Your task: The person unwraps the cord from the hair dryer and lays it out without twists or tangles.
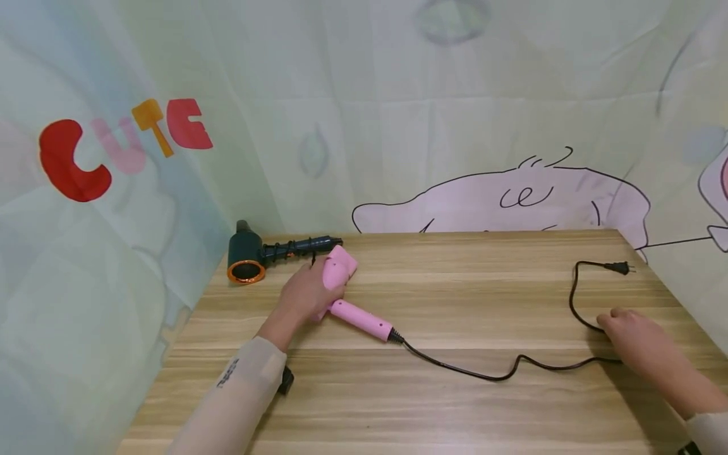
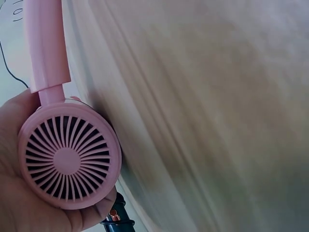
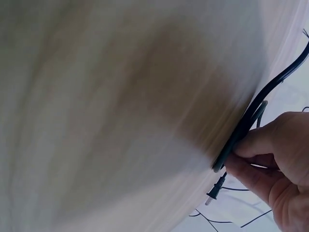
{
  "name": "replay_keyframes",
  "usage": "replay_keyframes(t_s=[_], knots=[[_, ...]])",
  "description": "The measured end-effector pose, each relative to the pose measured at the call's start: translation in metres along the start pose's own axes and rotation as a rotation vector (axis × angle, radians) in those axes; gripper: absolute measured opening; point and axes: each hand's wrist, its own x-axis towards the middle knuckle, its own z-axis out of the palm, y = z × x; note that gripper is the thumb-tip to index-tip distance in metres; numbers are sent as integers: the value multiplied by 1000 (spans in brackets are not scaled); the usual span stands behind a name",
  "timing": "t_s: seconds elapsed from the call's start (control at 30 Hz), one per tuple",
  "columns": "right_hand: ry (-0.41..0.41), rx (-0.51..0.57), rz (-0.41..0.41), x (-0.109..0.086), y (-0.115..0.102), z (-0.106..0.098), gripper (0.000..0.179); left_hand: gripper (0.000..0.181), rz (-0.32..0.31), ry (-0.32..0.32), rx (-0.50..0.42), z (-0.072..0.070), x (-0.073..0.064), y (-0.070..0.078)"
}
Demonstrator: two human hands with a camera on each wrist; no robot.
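Observation:
On the left half of the table, my left hand [image 1: 307,289] grips the head of a pink hair dryer [image 1: 362,320]. The left wrist view shows the fingers wrapped around the round rear grille [image 2: 66,161], with the handle [image 2: 47,43] pointing up in that view. From the handle's end a black power cord [image 1: 489,378] runs across the table to the right. My right hand [image 1: 645,338] pinches this cord between thumb and fingers, as the right wrist view shows with the cord [image 3: 253,106]. Beyond that hand lies the two-pin plug [image 1: 618,268].
A dark green hair dryer [image 1: 244,248] with an orange ring lies at the back left, its cord wound around its handle. The wooden table [image 1: 432,417] meets a printed curtain [image 1: 352,114] at the back and left.

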Motion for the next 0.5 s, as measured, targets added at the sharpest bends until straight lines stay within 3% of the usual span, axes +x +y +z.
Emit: replay_keyframes(t_s=[0.5], knots=[[142, 49, -151, -2, 15, 7, 22, 80, 42, 29, 18, 7, 8, 18]])
